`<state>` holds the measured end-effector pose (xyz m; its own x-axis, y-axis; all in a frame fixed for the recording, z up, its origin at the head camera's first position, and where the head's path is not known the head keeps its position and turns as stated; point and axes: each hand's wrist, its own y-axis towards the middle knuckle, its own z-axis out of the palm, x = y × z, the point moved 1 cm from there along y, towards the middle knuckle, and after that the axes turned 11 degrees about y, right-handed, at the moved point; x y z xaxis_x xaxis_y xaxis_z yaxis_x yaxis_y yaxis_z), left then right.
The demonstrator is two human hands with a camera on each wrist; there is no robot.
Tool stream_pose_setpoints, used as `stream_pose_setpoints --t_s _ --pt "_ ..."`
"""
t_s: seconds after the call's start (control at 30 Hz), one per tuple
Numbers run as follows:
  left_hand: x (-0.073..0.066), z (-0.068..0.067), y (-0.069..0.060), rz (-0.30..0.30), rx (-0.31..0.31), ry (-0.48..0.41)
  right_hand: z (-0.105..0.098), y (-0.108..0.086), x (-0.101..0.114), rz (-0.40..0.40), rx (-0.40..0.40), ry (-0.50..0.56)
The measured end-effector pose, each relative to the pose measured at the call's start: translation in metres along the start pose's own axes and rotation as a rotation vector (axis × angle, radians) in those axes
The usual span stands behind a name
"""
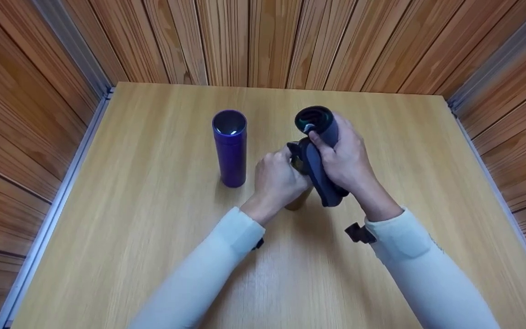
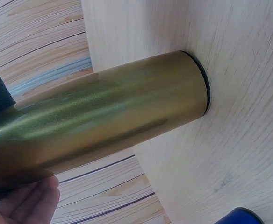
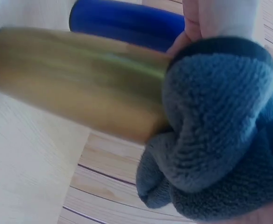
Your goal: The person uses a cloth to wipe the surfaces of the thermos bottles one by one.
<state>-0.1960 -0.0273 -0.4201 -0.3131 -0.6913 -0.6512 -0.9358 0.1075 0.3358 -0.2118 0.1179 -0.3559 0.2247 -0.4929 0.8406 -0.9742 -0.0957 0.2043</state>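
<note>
My left hand (image 1: 281, 178) grips a gold tumbler (image 2: 99, 121) near its upper end; its fingers show beneath the tumbler in the left wrist view. The tumbler's dark-edged base is at the tabletop. In my right hand (image 1: 347, 153) is a bunched grey-blue cloth (image 3: 216, 116), its thumb pressed on the fabric. The cloth hangs over and beside the tumbler's top, hiding the mouth in the head view. Its upper part looks rolled into a tube with a dark opening. A purple tumbler (image 1: 232, 155), bluer in the wrist views, stands upright left of my hands.
The wooden tabletop (image 1: 153, 228) is bordered by metal rails (image 1: 57, 210) on its left and right. Wood-plank walls (image 1: 267, 43) rise behind and at both sides. Small dark wrist devices (image 1: 360, 233) sit at the pale sleeves.
</note>
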Motion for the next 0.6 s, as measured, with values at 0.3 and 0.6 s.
stream_pose_setpoints --t_s 0.3,0.6 --pt "0.003 0.000 0.001 0.068 -0.058 0.015 0.020 -0.029 -0.013 -0.245 -0.258 0.047" --pt "0.006 0.000 0.003 0.089 -0.067 0.055 0.012 -0.031 0.007 -0.257 -0.033 -0.252"
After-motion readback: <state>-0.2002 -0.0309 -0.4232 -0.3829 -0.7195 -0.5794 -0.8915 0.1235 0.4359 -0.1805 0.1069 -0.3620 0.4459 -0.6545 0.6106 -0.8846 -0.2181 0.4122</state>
